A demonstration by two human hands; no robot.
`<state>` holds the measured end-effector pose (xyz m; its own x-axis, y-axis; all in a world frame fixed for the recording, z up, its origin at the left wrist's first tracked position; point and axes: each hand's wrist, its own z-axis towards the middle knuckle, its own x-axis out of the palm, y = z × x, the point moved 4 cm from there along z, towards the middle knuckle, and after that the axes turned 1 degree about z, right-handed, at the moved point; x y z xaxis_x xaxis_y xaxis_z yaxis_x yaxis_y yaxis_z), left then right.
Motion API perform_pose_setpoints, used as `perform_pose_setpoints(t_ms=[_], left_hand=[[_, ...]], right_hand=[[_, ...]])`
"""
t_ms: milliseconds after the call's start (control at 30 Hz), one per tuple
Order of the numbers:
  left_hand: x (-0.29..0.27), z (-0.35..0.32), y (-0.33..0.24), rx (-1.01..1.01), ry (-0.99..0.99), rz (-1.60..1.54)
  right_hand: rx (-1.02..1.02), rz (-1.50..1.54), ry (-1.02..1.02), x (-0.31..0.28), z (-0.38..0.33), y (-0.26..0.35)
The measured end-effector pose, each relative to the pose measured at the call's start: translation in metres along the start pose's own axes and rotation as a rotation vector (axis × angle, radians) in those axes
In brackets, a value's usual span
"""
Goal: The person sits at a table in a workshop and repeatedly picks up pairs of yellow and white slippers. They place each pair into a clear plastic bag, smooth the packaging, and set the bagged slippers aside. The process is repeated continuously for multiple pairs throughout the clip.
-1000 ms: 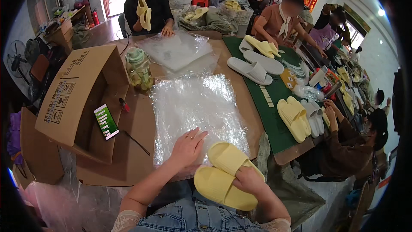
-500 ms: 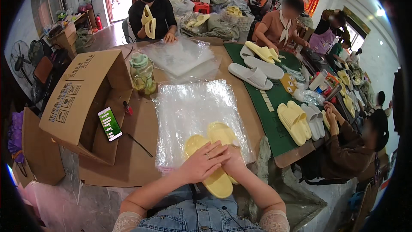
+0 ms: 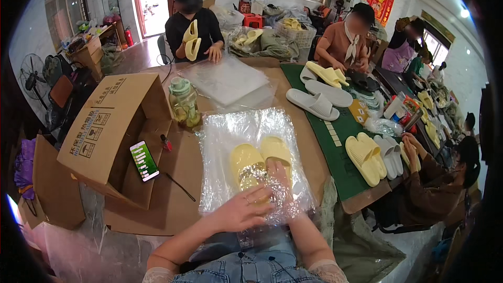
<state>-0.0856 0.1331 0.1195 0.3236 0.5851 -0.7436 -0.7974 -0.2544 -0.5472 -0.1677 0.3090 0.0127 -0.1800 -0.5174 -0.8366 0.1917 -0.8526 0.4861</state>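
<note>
A pair of yellow slippers (image 3: pixel 245 160) lies side by side under clear film, straps away from me, at the mouth of the top clear plastic bag (image 3: pixel 220 126) of a stack. My right hand (image 3: pixel 280 181) is under the film. Its fingers reach into the right slipper below the strap and hold it; the crinkled film blurs them. My left hand (image 3: pixel 243 210) lies across the near ends of the slippers, fingers toward my right hand, closed on the bag's loose edge. Its thumb is hidden.
An open cardboard box (image 3: pixel 107 126) stands left, with a phone (image 3: pixel 144 161) in front. Behind the bags are a glass jar (image 3: pixel 183 105) and more bags (image 3: pixel 230 78). On the right, a green mat (image 3: pixel 343 173) bears grey slippers (image 3: pixel 313 104) and yellow ones. Several people work around.
The yellow slippers have moved away from me, from above the bag's near edge to under its film. My right hand has gone under the film with them; my left now holds film.
</note>
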Motion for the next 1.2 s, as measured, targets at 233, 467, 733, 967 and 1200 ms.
perform_pose_setpoints(t_ms=[233, 467, 733, 967, 1200], left_hand=[[-0.003, -0.022, 0.106, -0.417, -0.344, 0.208], [0.015, -0.03, 0.125, -0.501, -0.417, 0.146], [0.015, -0.035, 0.132, -0.487, -0.519, 0.108], [0.014, -0.033, 0.132, -0.477, -0.515, 0.066], [0.014, -0.033, 0.131, -0.529, -0.533, 0.072]], right_hand=[[-0.092, 0.503, 0.308, -0.119, -0.118, 0.049], [-0.065, 1.026, 0.234, -0.194, -0.126, 0.048], [0.038, 0.116, -0.092, -0.099, -0.003, 0.054], [0.233, -0.111, 0.044, -0.01, 0.038, 0.004], [0.248, -0.002, -0.031, -0.012, 0.016, 0.009]])
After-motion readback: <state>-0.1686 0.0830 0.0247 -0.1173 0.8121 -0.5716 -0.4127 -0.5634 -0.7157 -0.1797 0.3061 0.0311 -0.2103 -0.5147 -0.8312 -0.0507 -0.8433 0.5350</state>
